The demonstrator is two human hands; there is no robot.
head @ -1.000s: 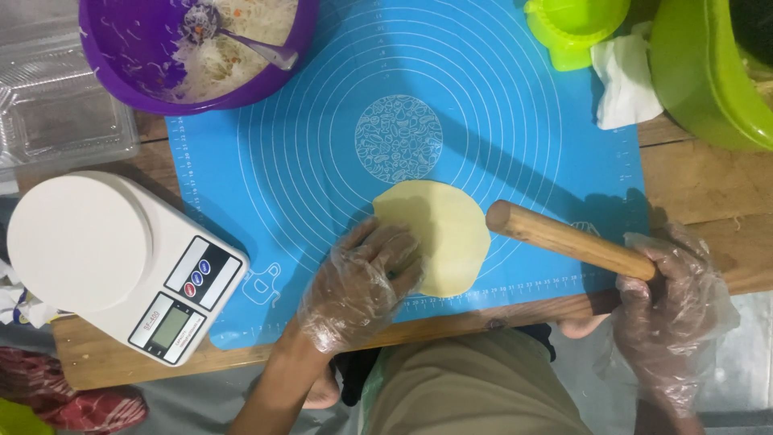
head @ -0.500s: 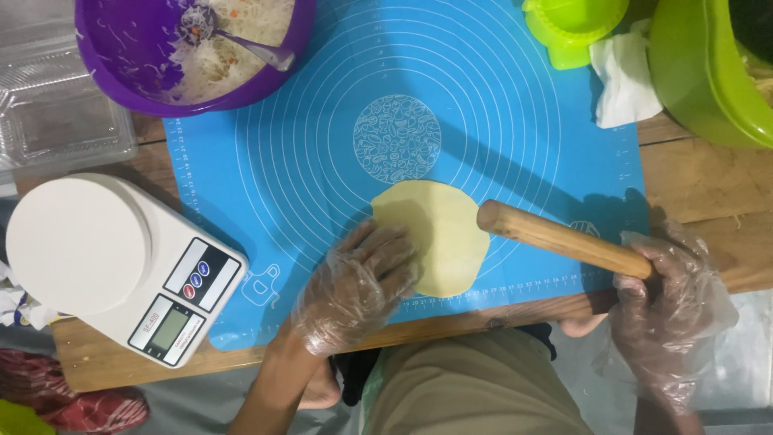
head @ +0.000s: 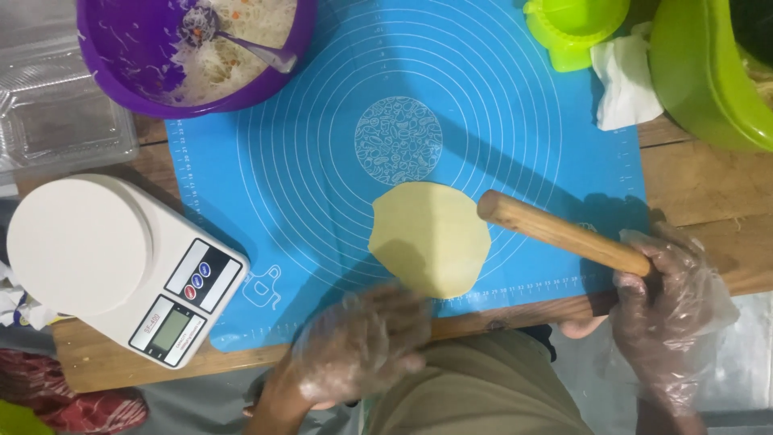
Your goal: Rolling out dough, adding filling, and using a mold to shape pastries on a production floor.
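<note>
L hand (head: 358, 346) pulled off dough (head: 431, 238); R hand (head: 664, 310) prob. gripping rolling pin (head: 564, 234).

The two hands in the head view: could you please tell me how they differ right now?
The right hand grips the wooden rolling pin by its end; the left hand holds nothing. The right one sits beside the blue mat, the left hangs off the table edge, blurred. Both wear clear plastic gloves.
</note>
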